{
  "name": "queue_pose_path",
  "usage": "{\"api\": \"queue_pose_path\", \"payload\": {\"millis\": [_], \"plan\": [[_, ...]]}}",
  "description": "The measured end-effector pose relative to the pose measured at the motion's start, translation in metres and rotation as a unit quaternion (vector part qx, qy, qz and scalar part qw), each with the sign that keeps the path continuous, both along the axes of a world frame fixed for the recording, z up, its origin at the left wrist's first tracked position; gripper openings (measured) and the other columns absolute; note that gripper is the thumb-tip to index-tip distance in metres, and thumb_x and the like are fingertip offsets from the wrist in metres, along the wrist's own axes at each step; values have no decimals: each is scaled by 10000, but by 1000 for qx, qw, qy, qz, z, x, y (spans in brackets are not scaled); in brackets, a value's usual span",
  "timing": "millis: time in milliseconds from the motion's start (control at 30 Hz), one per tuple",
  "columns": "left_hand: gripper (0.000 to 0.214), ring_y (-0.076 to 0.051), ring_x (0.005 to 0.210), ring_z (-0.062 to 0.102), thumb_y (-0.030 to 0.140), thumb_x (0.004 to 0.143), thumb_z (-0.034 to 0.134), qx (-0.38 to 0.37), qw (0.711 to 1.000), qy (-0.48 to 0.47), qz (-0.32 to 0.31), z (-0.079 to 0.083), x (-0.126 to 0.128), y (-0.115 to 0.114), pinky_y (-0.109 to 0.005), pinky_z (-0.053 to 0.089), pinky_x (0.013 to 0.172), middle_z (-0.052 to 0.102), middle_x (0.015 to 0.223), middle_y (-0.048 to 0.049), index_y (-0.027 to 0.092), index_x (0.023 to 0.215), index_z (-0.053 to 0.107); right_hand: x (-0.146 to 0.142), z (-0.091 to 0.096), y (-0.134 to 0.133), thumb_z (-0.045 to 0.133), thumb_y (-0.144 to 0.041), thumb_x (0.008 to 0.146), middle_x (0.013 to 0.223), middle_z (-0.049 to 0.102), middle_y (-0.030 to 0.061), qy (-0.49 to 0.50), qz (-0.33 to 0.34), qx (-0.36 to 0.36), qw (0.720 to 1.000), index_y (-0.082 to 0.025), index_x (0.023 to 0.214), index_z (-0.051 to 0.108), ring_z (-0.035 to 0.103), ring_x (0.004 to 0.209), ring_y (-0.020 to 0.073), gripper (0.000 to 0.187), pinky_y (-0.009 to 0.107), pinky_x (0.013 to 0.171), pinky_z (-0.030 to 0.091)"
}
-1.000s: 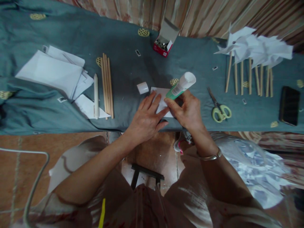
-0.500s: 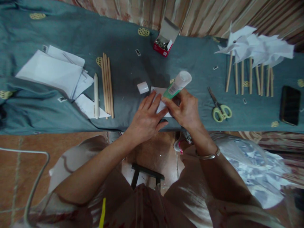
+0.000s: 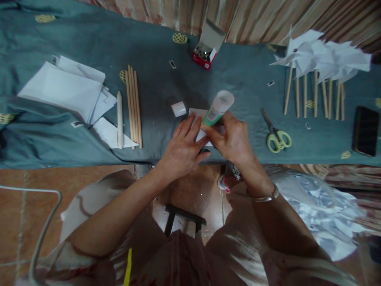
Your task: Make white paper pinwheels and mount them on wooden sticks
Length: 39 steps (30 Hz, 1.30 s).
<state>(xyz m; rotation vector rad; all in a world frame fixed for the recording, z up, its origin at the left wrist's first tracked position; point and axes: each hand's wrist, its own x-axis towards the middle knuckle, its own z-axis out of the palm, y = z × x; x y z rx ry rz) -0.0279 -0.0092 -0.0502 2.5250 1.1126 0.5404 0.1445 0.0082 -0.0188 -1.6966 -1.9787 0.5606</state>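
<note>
My right hand (image 3: 233,139) is closed round a green and white glue tube (image 3: 217,108), held tip down on a small white paper square (image 3: 199,115) near the front edge of the blue-grey cloth (image 3: 166,83). My left hand (image 3: 183,149) lies flat with its fingers spread, pressing the left part of that paper. The tube's white cap (image 3: 178,109) lies just left of the paper. Both hands hide most of the square.
Left of the hands lie wooden sticks (image 3: 133,105), a white rod (image 3: 119,119) and a stack of white paper (image 3: 65,91). An open box of pins (image 3: 205,51) stands behind. Green scissors (image 3: 275,135), finished paper pinwheels (image 3: 321,67) and a black phone (image 3: 364,131) are at the right.
The glue tube has tilted more upright and its top end has shifted left, with my right hand moving slightly left over the paper. My left hand has stayed flat.
</note>
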Motion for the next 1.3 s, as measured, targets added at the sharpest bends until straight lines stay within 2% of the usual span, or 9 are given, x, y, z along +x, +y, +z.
{"api": "queue_pose_path", "payload": {"millis": [300, 467, 700, 1033, 1300], "plan": [[401, -394, 1482, 234, 441, 922, 581, 2, 1000, 10, -1, 0, 0, 0, -642, 292, 1146, 382, 1548, -174, 170, 1214, 625, 1, 2, -4, 583, -470, 871, 807, 662, 51, 1, -1, 7, 1000, -273, 880, 565, 640, 767, 253, 197, 408, 686, 517], [426, -398, 1476, 248, 434, 913, 598, 3, 1000, 24, -2, 2, 0, 1, -623, 297, 1150, 394, 1529, -202, 152, 1231, 618, 3, 1, -5, 561, -514, 875, 752, 636, 44, 0, -7, 7, 1000, -244, 872, 573, 633, 735, 243, 271, 402, 691, 522], [463, -395, 1478, 247, 441, 911, 598, -4, 1000, 21, 0, 3, 0, 1, -620, 293, 1150, 392, 1537, -189, 182, 1295, 578, 6, 3, -5, 589, -503, 863, 769, 657, 53, -3, -30, -10, 999, -252, 865, 564, 611, 692, 222, 252, 375, 688, 505], [483, -380, 1491, 221, 456, 916, 582, -7, 1000, 4, 2, -1, -1, 1, -635, 277, 1152, 378, 1560, -147, 245, 1348, 545, 9, -1, -1, 540, -589, 869, 798, 683, 73, 22, -30, 27, 999, -264, 854, 551, 636, 723, 257, 325, 412, 674, 501], [484, -382, 1493, 212, 460, 922, 569, -8, 1000, 10, 4, -1, 0, 0, -632, 267, 1158, 361, 1569, -152, 234, 1350, 545, 8, -4, 3, 599, -568, 854, 792, 687, 51, 22, -43, 21, 999, -265, 866, 571, 637, 731, 241, 305, 393, 701, 498]]}}
